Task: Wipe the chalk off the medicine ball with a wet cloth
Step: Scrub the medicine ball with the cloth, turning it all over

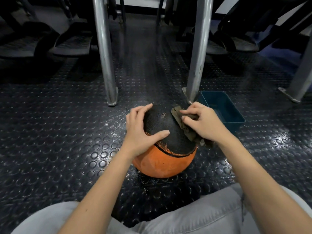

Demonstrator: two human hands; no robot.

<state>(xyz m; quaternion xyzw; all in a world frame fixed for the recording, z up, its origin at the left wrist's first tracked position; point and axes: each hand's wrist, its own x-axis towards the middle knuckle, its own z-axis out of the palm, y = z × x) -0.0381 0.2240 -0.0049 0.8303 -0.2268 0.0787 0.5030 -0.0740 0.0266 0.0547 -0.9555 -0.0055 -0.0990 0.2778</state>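
The picture is dim overall. The studded floor (84, 149) catches small glints, brightest to the right of the medicine ball (162, 162), and sinks to near black beyond it. The steel posts (104, 56) behind the ball show pale streaks of glare. Wide-angle distortion splays these posts outward. The machinery far behind the ball looks soft and murky.

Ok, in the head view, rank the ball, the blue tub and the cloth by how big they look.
1. ball
2. tub, though it sits farther off
3. cloth, partly hidden under the right hand
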